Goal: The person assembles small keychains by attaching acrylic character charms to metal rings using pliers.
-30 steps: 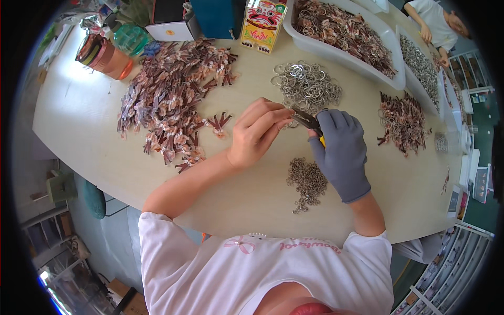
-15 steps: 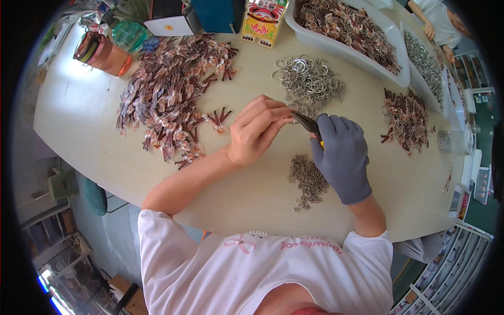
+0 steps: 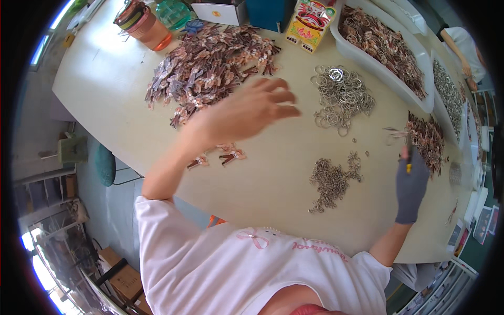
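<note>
Head view: left hand [image 3: 247, 113] was bare, raised over the counter [image 3: 105, 89], fingers spread, grip open and holding nothing. It hung just beside the big pile of brown-and-pink charms [image 3: 210, 65], fingertips toward the heap of large silver rings [image 3: 341, 97]. Three loose charms [image 3: 218, 156] lay on the counter under its wrist.

Right hand [image 3: 411, 186] wore a grey glove, out at the right edge, grip closed on small pliers [image 3: 408, 152] with a yellow handle tip. The plier tips sat at a smaller charm pile [image 3: 428, 139]; couldn't tell whether they pinched anything. A heap of small jump rings [image 3: 331, 181] lay between the two hands, nearer the right.

At the far side: white tray [image 3: 362, 58] full of charms, a colourful box [image 3: 310, 21], an orange-banded jar [image 3: 142, 23]. Another person's arm [image 3: 462, 52] showed top right.
</note>
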`<state>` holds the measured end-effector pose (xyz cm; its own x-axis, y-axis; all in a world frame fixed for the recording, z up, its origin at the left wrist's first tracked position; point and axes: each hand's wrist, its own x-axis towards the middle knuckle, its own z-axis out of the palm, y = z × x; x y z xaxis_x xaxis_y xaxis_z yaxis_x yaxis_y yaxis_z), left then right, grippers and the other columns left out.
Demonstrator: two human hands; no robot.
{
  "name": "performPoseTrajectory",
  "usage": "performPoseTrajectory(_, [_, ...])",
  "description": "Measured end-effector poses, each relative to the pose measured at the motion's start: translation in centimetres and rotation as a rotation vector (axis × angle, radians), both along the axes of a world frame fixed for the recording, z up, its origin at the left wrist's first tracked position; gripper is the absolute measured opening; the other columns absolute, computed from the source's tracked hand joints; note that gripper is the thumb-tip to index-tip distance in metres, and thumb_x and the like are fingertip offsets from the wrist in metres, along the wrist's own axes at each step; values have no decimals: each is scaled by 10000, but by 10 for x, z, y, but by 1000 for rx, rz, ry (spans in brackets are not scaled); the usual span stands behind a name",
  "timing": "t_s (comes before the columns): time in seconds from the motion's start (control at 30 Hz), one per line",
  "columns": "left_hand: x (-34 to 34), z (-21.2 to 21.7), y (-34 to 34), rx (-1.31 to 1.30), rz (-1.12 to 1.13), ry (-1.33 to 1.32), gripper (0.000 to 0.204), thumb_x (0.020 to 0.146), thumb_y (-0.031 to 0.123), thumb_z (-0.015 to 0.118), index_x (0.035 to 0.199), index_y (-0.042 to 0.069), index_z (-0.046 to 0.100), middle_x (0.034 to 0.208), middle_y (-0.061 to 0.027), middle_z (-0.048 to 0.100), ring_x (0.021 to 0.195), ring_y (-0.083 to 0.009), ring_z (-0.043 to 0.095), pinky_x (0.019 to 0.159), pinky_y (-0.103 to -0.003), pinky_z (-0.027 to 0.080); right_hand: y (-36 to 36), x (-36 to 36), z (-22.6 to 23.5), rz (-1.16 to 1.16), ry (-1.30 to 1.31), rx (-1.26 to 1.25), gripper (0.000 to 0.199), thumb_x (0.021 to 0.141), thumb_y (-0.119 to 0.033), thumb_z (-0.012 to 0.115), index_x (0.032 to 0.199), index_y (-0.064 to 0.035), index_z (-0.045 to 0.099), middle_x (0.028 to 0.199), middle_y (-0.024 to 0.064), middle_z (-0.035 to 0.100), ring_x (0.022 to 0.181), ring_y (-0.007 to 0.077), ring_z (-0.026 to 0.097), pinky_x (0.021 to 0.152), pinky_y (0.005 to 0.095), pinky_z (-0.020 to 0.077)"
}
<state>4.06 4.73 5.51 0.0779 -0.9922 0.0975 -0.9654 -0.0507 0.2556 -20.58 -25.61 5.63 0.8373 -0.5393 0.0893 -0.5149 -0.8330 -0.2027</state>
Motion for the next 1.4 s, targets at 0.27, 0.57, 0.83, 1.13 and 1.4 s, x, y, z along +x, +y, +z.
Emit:
performPoseTrajectory(0.27, [29, -16, 43, 132, 129, 339, 242, 706, -5, 717, 892, 32, 566, 987, -90, 516, 1061, -296, 473, 921, -402, 410, -27, -10, -32, 24, -331, 385, 105, 880, -73, 616, 983, -56, 604, 841, 27, 581, 751, 86, 551, 683, 250, 454])
performPoseTrajectory(0.57, [25, 7, 36, 133, 92, 347, 163, 755, 12, 706, 793, 12, 548, 874, -66, 559, 951, -265, 527, 858, -376, 431, 25, 27, -35, 362, -177, 276, 217, 792, -163, 708, 902, -27, 580, 808, 99, 563, 782, 296, 540, 694, 408, 429])
performPoseTrajectory(0.83, [-17, -19, -33, -78, 126, 1358, 77, 958, 51, 545, 997, 24, 485, 860, -51, 617, 718, -95, 575, 635, -245, 457, 38, 40, -41, 557, -150, 222, 236, 763, -172, 727, 896, -58, 568, 861, 65, 572, 812, 278, 544, 730, 406, 429])
performPoseTrajectory(1.13, [-46, -51, -62, -55, 150, 1568, 60, 957, 53, 506, 1009, 36, 483, 839, -11, 595, 714, -69, 549, 588, -219, 420, 50, 48, -27, 448, -208, 393, 226, 814, -159, 699, 912, -10, 560, 811, 78, 577, 755, 292, 561, 701, 398, 452])
performPoseTrajectory(1.4, [-61, -52, -64, -71, 102, 1534, 47, 954, 55, 501, 973, 22, 475, 806, -31, 599, 758, -98, 590, 660, -281, 455, 62, 59, -19, 465, -133, 643, 176, 850, -120, 695, 923, -3, 585, 813, 92, 639, 703, 214, 609, 660, 310, 475])
